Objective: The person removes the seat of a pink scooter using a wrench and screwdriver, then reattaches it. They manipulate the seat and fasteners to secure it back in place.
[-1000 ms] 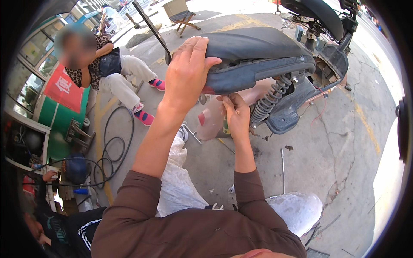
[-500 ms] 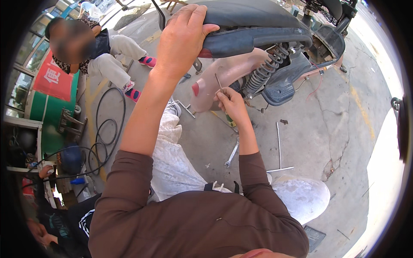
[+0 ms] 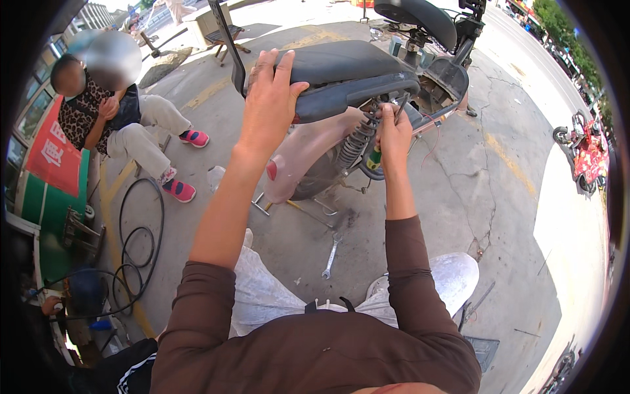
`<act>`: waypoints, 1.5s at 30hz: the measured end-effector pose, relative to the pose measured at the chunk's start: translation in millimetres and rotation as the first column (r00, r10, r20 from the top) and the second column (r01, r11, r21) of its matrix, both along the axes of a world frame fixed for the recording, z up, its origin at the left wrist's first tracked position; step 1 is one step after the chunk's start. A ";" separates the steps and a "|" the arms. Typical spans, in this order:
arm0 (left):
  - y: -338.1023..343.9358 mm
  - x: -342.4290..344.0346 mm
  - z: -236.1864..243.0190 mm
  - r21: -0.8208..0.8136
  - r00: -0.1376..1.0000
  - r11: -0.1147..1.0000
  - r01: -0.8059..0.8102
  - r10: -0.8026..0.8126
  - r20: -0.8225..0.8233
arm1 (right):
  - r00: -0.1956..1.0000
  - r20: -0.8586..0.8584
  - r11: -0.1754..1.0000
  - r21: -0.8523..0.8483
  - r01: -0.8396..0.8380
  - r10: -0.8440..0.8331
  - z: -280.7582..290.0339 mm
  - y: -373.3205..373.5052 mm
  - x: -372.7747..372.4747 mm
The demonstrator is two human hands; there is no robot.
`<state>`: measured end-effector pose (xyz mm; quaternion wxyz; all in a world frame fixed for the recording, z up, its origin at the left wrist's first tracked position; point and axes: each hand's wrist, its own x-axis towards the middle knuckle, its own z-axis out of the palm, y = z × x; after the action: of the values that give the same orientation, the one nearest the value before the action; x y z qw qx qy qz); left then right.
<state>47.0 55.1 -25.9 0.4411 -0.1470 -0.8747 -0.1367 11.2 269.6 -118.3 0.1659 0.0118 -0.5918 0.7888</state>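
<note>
One dark scooter with a long black padded seat [image 3: 341, 62], propped on pale cracked concrete, its coiled rear spring [image 3: 354, 141] just beside the right hand [image 3: 392, 134]. Left hand [image 3: 270, 98] spread flat, gripping the seat's rear edge; right hand clenched around one green-handled screwdriver [image 3: 374, 157] under the seat. Lower down, one looped black hose [image 3: 134, 249] and one small silver wrench [image 3: 330, 257] on the ground.

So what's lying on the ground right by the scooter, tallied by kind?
Wrench: 1
Black hose coil: 1
Total: 2
Not on the ground: the right hand holds a green-handled screwdriver, and the left hand grips the scooter seat.
</note>
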 end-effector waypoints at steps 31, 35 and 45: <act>-44.4 -0.3 -11.7 0.944 0.831 0.258 0.205 -0.555 -0.029 | 0.974 0.120 0.906 0.360 -0.224 0.193 47.9 83.2 -149.9; -46.0 -0.1 -7.9 0.955 0.817 0.234 0.181 -0.577 -0.014 | 0.992 0.038 0.828 0.547 -0.123 0.123 45.8 80.3 -154.2; -51.1 -12.4 -18.8 0.949 0.743 0.164 0.268 -0.662 -0.096 | 0.995 0.098 0.876 0.478 -0.060 0.015 60.4 78.7 -141.0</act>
<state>34.6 4.0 -44.7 0.2158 -0.1095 -0.6030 -0.7602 -129.8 348.3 -57.9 0.1152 0.0282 -0.7755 0.6202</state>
